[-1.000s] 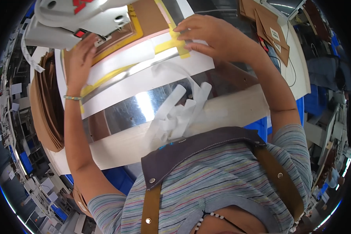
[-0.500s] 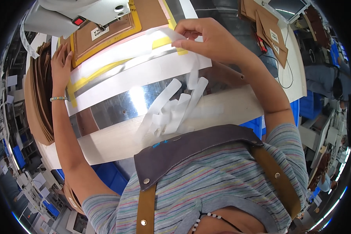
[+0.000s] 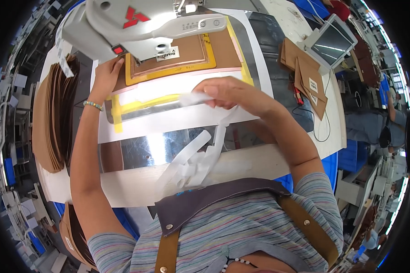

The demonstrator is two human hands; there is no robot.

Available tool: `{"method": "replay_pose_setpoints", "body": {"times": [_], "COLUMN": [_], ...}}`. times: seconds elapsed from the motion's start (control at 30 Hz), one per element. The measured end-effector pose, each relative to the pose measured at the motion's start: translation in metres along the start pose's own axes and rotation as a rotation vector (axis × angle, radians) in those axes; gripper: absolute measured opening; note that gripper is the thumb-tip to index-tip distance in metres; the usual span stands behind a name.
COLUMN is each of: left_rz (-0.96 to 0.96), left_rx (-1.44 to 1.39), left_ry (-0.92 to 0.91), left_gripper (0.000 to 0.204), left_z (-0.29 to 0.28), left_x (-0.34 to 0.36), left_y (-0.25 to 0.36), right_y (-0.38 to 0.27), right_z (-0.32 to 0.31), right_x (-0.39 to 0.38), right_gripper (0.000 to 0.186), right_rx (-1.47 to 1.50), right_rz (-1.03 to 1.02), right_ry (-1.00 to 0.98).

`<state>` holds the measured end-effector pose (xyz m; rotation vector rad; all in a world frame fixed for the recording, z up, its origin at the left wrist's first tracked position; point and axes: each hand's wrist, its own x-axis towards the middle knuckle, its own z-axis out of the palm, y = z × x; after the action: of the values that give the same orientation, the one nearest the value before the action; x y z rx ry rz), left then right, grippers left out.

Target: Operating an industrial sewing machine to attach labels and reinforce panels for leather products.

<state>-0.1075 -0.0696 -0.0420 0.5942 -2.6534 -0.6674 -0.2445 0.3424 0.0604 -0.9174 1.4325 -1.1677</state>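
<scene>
My right hand (image 3: pixel 225 92) pinches a translucent white strip (image 3: pixel 193 98) above the front of a white sheet edged with yellow tape (image 3: pixel 152 104). Behind it, a yellow frame (image 3: pixel 168 70) lies on a brown panel (image 3: pixel 225 50), with a labelled brown piece inside. On the left, my left hand (image 3: pixel 107 77) lies beside the frame's left side, fingers reaching forward and apart; the fingertips are partly hidden by the white sewing machine head (image 3: pixel 123 27). Loose translucent strips (image 3: pixel 191 159) lie in a heap in front of me, and a narrow tail runs from it up toward my right hand.
A stack of brown panels (image 3: pixel 50 118) stands along the left edge. On the right lie brown labelled pieces (image 3: pixel 310 77), a red-handled tool (image 3: pixel 298 98) and a dark cable. A screen (image 3: pixel 332 42) stands at the far right. Blue bins sit below the table edge.
My right hand has moved left and nearer with the strip, away from the sheet's right corner. The head view has shifted, showing more of the machine head. My left hand stays beside the frame.
</scene>
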Motion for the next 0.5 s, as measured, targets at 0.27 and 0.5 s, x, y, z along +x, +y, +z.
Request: {"method": "replay_pose_setpoints", "body": {"times": [0.27, 0.5], "left_rz": [0.274, 0.284], "left_rx": [0.395, -0.013], "left_ry": [0.168, 0.417], "left_gripper": [0.024, 0.034], "left_z": [0.048, 0.074], "left_x": [0.021, 0.015], "left_y": [0.015, 0.045], "right_y": [0.005, 0.001], "right_z": [0.012, 0.017], "right_x": [-0.001, 0.004], "right_gripper": [0.03, 0.025], "right_rx": [-0.107, -0.007], "right_rz": [-0.059, -0.11], "right_ry": [-0.093, -0.049]}}
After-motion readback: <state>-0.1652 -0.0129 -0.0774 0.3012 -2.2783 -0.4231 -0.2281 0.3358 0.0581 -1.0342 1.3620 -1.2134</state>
